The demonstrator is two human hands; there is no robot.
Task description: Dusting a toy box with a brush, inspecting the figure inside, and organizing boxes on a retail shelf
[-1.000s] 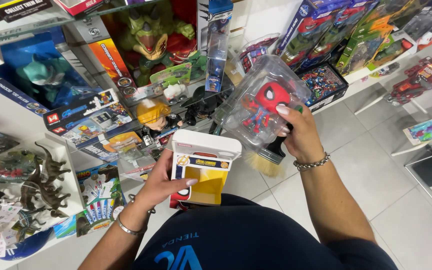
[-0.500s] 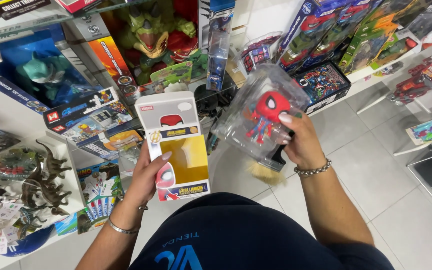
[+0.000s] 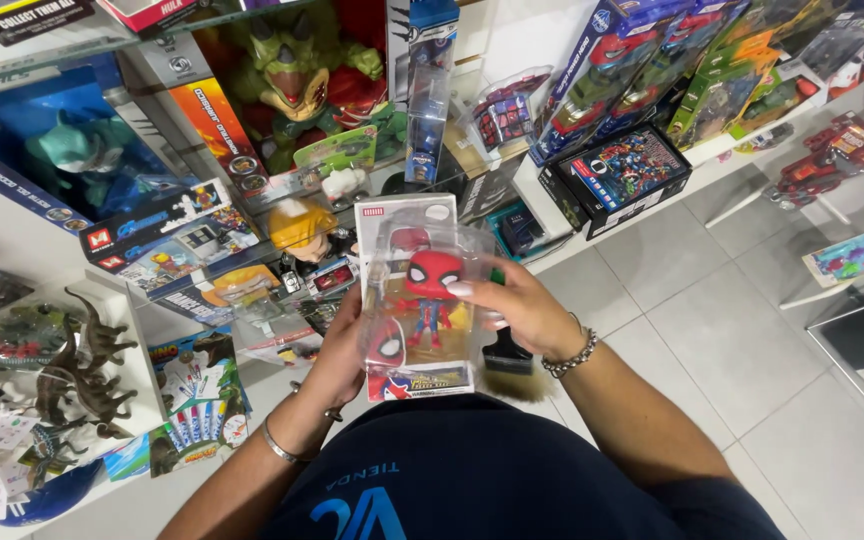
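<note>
**Both hands brought figure and box together at chest height**

The left hand gripped the white collector box from its left side, holding it upright before the dark blue shirt. The right hand clasped the clear plastic shell with the red-and-blue masked figure inside, pressed against the box's front; whether the shell had entered the box was hard to tell. A black brush appeared tucked beneath the right hand. Beyond stood a shelf with boxed toys, and toy dinosaurs stood at the left.
</note>
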